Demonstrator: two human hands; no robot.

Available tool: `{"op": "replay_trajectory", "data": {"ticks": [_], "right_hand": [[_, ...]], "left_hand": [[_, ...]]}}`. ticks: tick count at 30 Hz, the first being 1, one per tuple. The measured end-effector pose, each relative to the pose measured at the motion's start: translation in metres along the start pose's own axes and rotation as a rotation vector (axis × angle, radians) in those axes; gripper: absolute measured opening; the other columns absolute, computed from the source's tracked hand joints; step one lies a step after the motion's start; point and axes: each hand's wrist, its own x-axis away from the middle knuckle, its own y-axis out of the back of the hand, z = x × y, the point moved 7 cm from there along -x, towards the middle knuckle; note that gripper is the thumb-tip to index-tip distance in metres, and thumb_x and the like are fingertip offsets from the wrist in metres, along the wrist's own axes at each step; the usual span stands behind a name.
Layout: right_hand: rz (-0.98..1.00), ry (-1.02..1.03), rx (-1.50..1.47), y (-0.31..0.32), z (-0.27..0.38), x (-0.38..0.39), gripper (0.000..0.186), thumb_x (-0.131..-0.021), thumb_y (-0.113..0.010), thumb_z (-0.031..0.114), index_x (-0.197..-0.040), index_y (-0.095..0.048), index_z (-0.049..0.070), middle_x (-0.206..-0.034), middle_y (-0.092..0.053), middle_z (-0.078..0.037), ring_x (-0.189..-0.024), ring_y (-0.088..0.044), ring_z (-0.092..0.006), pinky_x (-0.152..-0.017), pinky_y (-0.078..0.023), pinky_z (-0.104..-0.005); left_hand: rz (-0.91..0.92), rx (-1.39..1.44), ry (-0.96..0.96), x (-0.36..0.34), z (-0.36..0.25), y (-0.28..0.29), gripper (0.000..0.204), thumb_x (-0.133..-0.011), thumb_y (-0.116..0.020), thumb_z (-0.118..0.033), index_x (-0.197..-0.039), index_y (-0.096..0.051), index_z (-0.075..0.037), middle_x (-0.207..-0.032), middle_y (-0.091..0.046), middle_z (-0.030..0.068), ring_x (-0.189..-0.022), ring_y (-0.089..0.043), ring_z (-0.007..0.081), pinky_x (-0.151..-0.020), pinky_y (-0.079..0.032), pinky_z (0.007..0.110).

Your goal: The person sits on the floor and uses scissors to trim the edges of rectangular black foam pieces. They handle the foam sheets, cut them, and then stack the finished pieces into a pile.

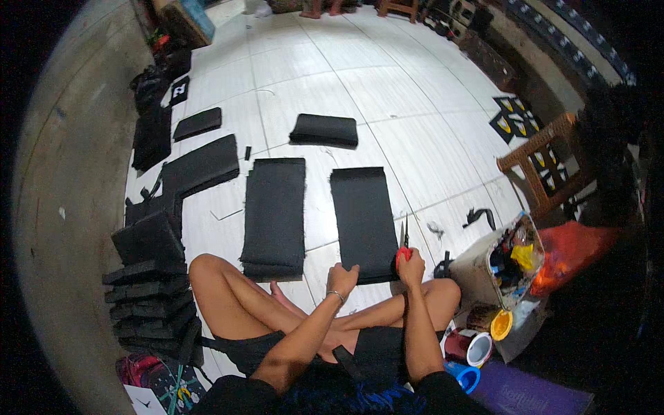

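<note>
My right hand (pixel 413 270) is closed around red-handled scissors (pixel 404 254). Their blades point away from me, slightly parted, beside the near right edge of a black fabric stack (pixel 366 221). That stack is a long rectangle lying flat on the floor before me. At its near left corner, my left hand (pixel 342 279) pinches the fabric between thumb and fingers. To the left lies another tall rectangular pile of black fabric (pixel 274 214), with frayed edges. Farther off rests a smaller folded black bundle (pixel 324 130).
More black fabric piles (pixel 200 164) and layered black stacks (pixel 149 304) line the left side. On the right are a bin (pixel 484 266) filled with scraps, an orange-red bag (pixel 574 252), a brown stool (pixel 536 162) and several cups near my knee. White tiles (pixel 290 76) cover the floor.
</note>
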Motion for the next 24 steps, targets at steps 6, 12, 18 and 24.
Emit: {"op": "replay_trajectory", "data": {"ticks": [6, 12, 18, 24], "right_hand": [[-0.049, 0.017, 0.081, -0.007, 0.002, -0.006, 0.038, -0.081, -0.060, 0.034, -0.102, -0.062, 0.002, -0.090, -0.066, -0.025, -0.085, -0.063, -0.0423, -0.079, -0.048, -0.0488], [-0.105, 0.016, -0.008, -0.007, -0.017, -0.009, 0.036, -0.082, -0.061, 0.035, -0.095, -0.065, 0.002, -0.087, -0.067, -0.023, -0.085, -0.065, -0.0398, -0.077, -0.050, -0.0461], [-0.080, 0.049, 0.007, -0.012, -0.007, -0.004, 0.039, -0.082, -0.060, 0.037, -0.097, -0.064, 0.001, -0.089, -0.067, -0.024, -0.085, -0.064, -0.0410, -0.077, -0.050, -0.0475], [-0.013, 0.037, -0.040, -0.028, 0.020, 0.006, 0.038, -0.082, -0.060, 0.034, -0.100, -0.063, 0.001, -0.090, -0.066, -0.025, -0.085, -0.064, -0.0425, -0.078, -0.049, -0.0488]], "left_hand": [[-0.016, 0.085, 0.201, -0.018, -0.006, 0.004, 0.056, -0.074, -0.061, -0.039, -0.106, -0.064, 0.006, -0.110, -0.062, 0.0279, -0.104, -0.062, 0.0378, -0.091, -0.047, 0.042], [0.015, -0.147, 0.183, 0.007, -0.047, 0.011, 0.064, -0.076, -0.061, -0.042, -0.118, -0.057, 0.006, -0.134, -0.045, 0.0239, -0.128, -0.040, 0.0365, -0.107, -0.032, 0.042], [-0.065, 0.038, 0.222, 0.006, -0.050, 0.002, 0.081, -0.072, -0.067, -0.036, -0.131, -0.035, 0.011, -0.123, -0.050, 0.0330, -0.122, -0.044, 0.0396, -0.105, -0.035, 0.044], [0.079, 0.931, 0.268, -0.071, 0.023, -0.015, 0.069, -0.071, -0.068, -0.034, -0.118, -0.052, 0.015, -0.118, -0.059, 0.0219, -0.107, -0.058, 0.0328, -0.091, -0.045, 0.037]]}}
